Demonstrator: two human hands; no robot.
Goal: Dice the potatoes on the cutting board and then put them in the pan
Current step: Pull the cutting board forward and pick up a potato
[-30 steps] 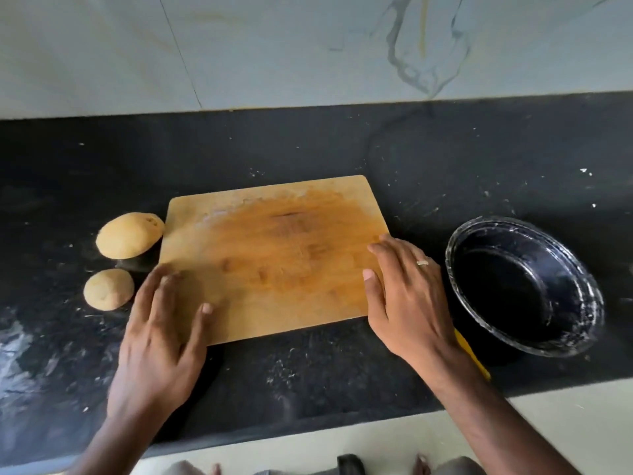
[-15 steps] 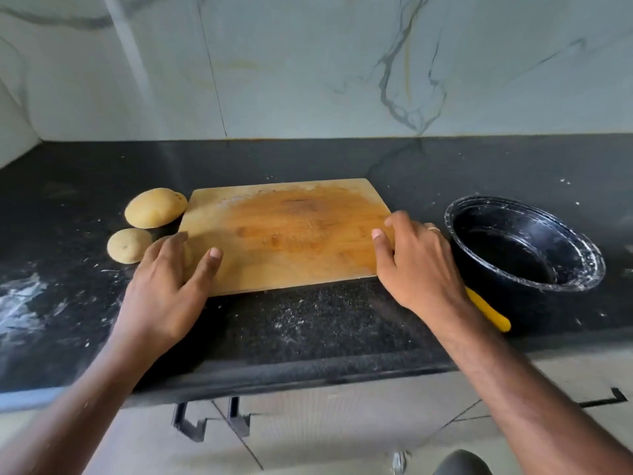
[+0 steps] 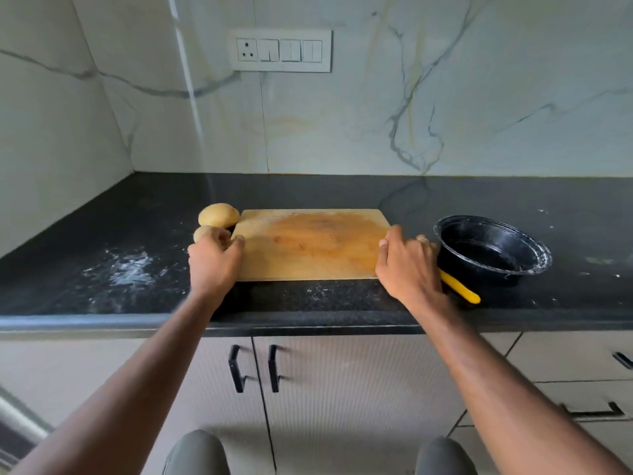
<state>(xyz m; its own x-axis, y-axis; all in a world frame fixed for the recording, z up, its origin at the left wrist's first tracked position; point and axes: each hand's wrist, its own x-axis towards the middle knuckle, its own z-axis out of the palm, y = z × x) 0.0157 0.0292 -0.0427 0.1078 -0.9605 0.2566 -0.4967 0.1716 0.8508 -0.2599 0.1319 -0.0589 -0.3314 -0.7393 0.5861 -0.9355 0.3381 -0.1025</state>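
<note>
A wooden cutting board (image 3: pixel 311 245) lies bare on the black counter. Two whole potatoes sit at its left edge, the large potato (image 3: pixel 218 214) behind the small potato (image 3: pixel 201 232). My left hand (image 3: pixel 215 262) curls its fingers over the small potato, with the thumb at the board's left edge. My right hand (image 3: pixel 406 265) holds the board's right edge, thumb on top and fingers curled down the side. A black pan (image 3: pixel 493 250) stands empty to the right of the board. A yellow handle (image 3: pixel 460 292) pokes out from under my right wrist; the rest of that tool is hidden.
The black counter (image 3: pixel 137 214) carries white powder smears (image 3: pixel 128 269) at the left. Marble wall with a switch panel (image 3: pixel 281 50) stands behind. Cabinet doors with black handles (image 3: pixel 255 371) are below the counter's front edge.
The camera has pulled back and tilted up. My left hand has slid from the board's near-left corner leftward onto the small potato. My right hand stays at the board's right edge.
</note>
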